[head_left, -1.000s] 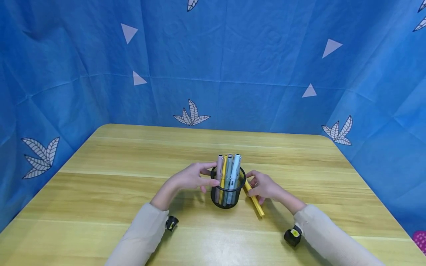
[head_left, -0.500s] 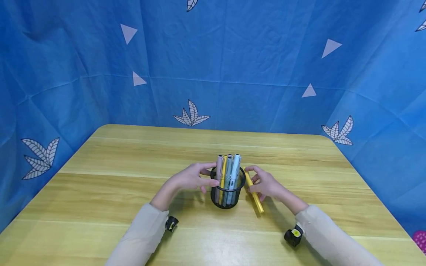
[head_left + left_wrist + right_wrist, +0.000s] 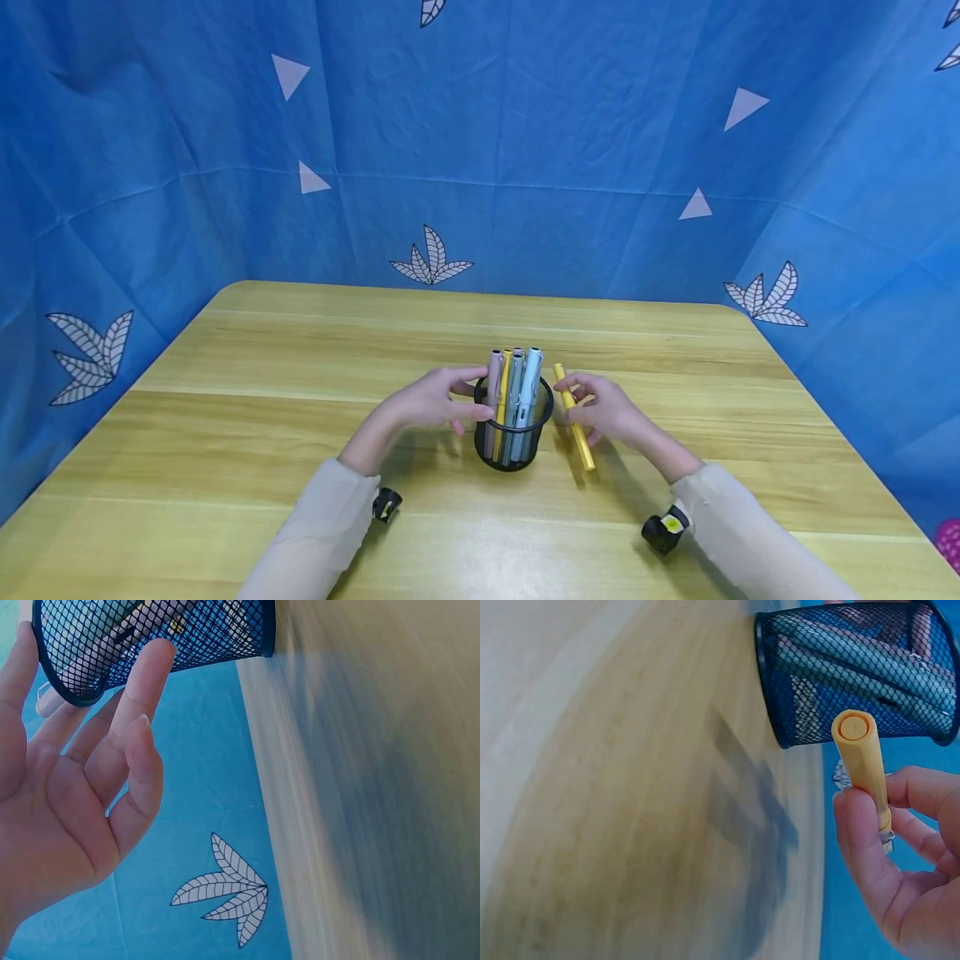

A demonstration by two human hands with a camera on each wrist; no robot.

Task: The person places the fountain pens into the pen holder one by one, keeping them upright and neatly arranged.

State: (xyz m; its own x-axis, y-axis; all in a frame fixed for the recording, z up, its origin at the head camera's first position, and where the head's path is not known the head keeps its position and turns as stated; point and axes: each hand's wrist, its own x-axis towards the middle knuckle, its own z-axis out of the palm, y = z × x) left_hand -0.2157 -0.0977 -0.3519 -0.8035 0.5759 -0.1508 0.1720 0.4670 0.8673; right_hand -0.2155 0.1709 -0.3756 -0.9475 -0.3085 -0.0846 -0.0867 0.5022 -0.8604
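A black mesh pen holder (image 3: 512, 446) stands upright at mid-table, with several pens (image 3: 514, 387) in it: lavender, yellow, grey-blue and pale blue. My left hand (image 3: 438, 398) holds its left side, thumb at the near rim and forefinger behind. In the left wrist view the lower fingers of that hand (image 3: 105, 780) spread loosely near the mesh. Just right of the holder, my right hand (image 3: 609, 408) pinches a yellow pen (image 3: 581, 446) between thumb and fingers. The pen is tilted, its near end low and its top toward the back; the right wrist view shows its round end (image 3: 853, 727) and metal clip.
The wooden table (image 3: 300, 358) runs back to a blue curtain (image 3: 562, 167) with printed leaves and triangles. A black wrist camera (image 3: 386, 504) sits at the left cuff and another wrist camera (image 3: 663, 531) at the right. Something pink (image 3: 949, 542) shows at the right edge.
The yellow pen has lifted and turned steeper in my right hand, its top now showing above the fingers. My right hand has shifted slightly right. The left hand and pen holder have stayed put.
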